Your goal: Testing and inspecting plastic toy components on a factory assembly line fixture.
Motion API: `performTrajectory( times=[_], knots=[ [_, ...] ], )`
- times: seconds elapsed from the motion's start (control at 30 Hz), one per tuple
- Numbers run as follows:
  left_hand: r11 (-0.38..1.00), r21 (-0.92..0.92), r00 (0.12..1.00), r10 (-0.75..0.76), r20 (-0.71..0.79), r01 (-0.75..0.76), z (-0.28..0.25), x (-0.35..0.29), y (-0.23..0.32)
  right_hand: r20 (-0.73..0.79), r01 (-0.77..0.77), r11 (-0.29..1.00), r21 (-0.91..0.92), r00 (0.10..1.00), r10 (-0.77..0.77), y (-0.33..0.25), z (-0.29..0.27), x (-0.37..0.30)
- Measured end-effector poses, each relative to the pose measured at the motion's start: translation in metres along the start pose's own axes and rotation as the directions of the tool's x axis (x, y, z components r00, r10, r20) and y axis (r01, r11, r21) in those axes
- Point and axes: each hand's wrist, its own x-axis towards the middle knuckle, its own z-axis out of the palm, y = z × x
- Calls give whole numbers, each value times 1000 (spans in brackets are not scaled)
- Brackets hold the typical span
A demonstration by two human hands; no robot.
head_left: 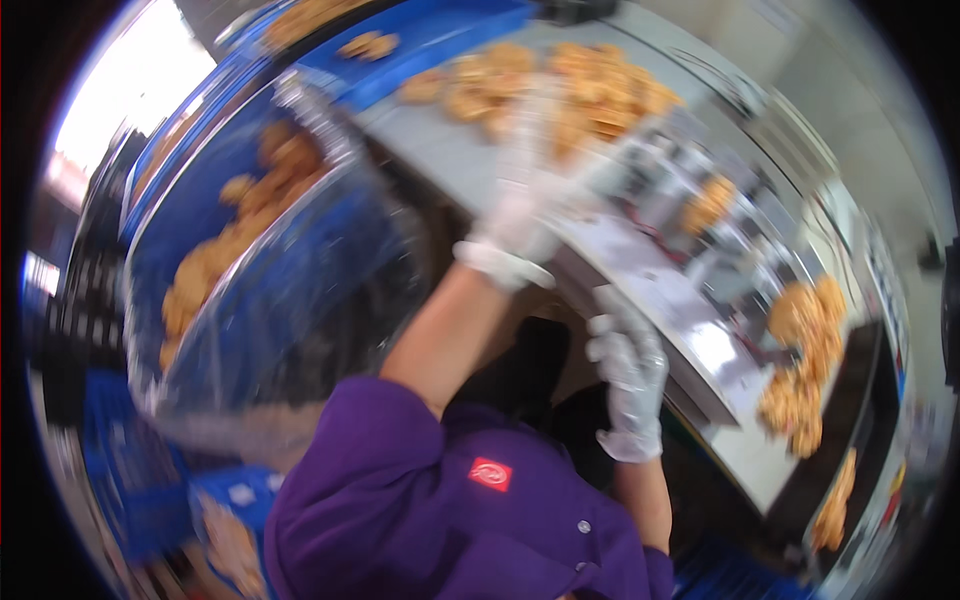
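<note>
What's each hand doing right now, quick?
Left hand: open, fingers spread toward the food pile; blurred, contact unclear.
Right hand: fingers curled by the table edge; can't tell if closed or holding anything.

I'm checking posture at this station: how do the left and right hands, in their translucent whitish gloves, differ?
The left hand extends far out toward the heaped golden-brown pieces, while the right hand is nearer the purple garment. The left hand's fingers are outstretched; the right hand's look partly curled. The left hand is more blurred than the right. Both wear translucent whitish gloves.
</note>
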Motion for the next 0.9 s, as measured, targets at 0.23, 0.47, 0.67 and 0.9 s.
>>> performTrajectory(
  times=[0.23, 0.47, 0.67, 0.9],
  knots=[
    [380, 849, 894, -109, 435, -367, 82, -78, 5, 18, -2, 663, 749, 1000, -18, 25, -14, -3],
    [725, 644, 942, -22, -336, 246, -9, -253, 35, 570, -473, 448, 759, 815, -103, 18, 24, 13],
    [998, -38, 8, -38, -999, -49, -111, -369, 53, 575, -482, 444, 755, 812, -98, 28, 14, 14],
    [879, 355, -49, 359, -932, -318, -188, -355, 147, 545, -468, 426, 774, 835, -72, 32, 8, -5]
  ],
)
